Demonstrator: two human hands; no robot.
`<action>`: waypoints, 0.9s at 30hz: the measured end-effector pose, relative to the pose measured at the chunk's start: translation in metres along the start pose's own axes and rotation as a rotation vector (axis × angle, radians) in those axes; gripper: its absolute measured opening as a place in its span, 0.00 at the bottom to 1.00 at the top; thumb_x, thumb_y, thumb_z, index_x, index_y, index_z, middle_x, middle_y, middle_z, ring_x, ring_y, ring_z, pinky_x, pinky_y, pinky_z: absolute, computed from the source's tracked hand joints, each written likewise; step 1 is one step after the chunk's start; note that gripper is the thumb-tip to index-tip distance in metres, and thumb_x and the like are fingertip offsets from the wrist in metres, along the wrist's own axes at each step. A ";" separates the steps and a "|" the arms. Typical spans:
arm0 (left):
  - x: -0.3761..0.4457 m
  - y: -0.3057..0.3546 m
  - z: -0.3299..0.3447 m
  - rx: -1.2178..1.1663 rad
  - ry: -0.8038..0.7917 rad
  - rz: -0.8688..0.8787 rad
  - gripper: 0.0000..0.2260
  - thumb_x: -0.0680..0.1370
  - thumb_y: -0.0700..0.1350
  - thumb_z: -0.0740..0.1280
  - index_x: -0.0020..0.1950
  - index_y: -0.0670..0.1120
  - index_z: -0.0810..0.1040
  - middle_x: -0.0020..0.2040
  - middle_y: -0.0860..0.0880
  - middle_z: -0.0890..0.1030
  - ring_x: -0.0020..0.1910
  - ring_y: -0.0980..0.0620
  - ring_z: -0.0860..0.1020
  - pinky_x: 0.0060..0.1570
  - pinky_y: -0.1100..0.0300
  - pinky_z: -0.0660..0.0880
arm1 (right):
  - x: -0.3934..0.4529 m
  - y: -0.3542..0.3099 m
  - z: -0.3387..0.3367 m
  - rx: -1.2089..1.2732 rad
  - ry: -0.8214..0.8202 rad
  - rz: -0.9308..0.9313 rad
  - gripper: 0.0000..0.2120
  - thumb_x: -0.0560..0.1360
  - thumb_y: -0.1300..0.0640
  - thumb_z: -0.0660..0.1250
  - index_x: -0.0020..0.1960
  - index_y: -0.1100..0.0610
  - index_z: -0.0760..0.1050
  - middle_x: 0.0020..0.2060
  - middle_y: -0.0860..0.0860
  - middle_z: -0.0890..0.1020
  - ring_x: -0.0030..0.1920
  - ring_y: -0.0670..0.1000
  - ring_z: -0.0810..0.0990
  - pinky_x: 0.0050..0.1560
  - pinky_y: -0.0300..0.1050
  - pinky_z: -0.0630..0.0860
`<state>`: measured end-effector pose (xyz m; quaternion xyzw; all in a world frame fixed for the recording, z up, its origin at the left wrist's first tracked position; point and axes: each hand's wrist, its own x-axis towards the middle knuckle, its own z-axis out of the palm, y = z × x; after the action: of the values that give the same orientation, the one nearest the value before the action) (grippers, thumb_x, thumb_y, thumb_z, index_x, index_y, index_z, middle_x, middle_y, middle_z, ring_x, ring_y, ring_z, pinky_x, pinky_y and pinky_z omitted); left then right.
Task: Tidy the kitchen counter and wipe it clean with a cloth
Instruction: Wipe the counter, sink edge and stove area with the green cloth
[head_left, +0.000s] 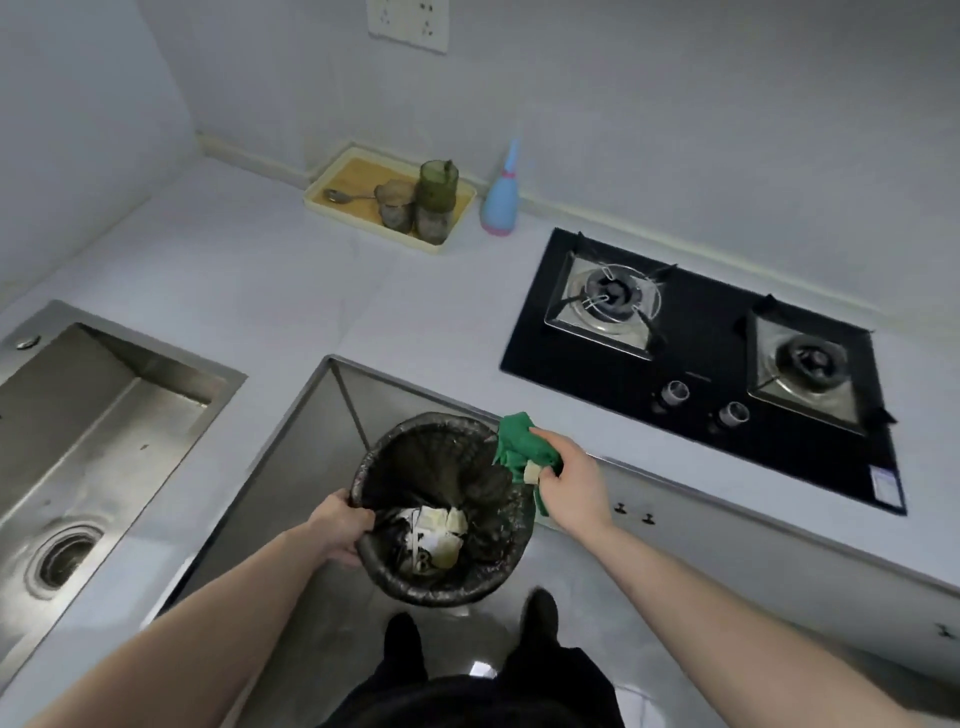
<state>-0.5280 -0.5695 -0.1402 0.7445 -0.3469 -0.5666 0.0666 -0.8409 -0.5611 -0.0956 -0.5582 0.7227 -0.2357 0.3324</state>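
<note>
Cloth (522, 448), green and bunched, sits in the right hand (569, 486) just right of centre in the frame, its fingers curled round the fabric together with a small pale scrap (531, 473) pinched against it. The cloth hangs at the right edge of a bin (447, 512), touching or just over its rim. The bin is lined with a black bag and has pale crumpled scraps at its bottom. The left hand (340, 530) grips the bin's left rim, fingers hooked over the edge, and holds it above the floor (597, 623) in front of the table's inner corner. Below the bin, at the lower middle of the frame, two dark shoes (540, 613) and dark trousers show.

The pale table (363, 306) wraps round this corner. At the left of the frame a steel sink (104, 415) is set into it, with a round drain near the lower left. At the right of the frame lies a black two-burner gas stove (701, 364) with two knobs along its near edge.

Farther back, against the wall, a cream tray (343, 179) holds a spoon (340, 196), two glass jars and a green glass stacked on one of them. Just right of the tray stands a blue bottle (501, 200) with a pink base. At the top of the frame a wall socket (408, 23) is mounted.
</note>
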 end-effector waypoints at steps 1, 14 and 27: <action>-0.001 0.004 0.009 0.016 -0.001 0.006 0.12 0.74 0.35 0.66 0.56 0.43 0.72 0.41 0.37 0.83 0.31 0.41 0.83 0.35 0.39 0.83 | -0.004 0.011 -0.011 -0.001 0.023 0.018 0.29 0.75 0.67 0.60 0.71 0.46 0.73 0.67 0.43 0.77 0.65 0.47 0.74 0.63 0.37 0.67; -0.044 0.051 0.210 0.127 -0.088 0.036 0.15 0.72 0.30 0.65 0.56 0.41 0.76 0.46 0.34 0.83 0.38 0.33 0.84 0.36 0.39 0.83 | -0.043 0.231 -0.211 0.145 0.337 0.299 0.27 0.74 0.65 0.59 0.70 0.47 0.74 0.62 0.48 0.81 0.61 0.52 0.78 0.67 0.48 0.74; -0.119 0.080 0.430 0.148 -0.209 -0.015 0.14 0.75 0.33 0.65 0.58 0.46 0.71 0.45 0.34 0.85 0.38 0.37 0.84 0.46 0.39 0.83 | -0.047 0.447 -0.417 0.081 0.500 0.452 0.25 0.76 0.62 0.64 0.72 0.53 0.72 0.64 0.52 0.79 0.63 0.56 0.78 0.67 0.47 0.73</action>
<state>-0.9592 -0.4328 -0.1564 0.6869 -0.3873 -0.6143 -0.0294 -1.4338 -0.4103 -0.1251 -0.2951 0.8774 -0.3142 0.2106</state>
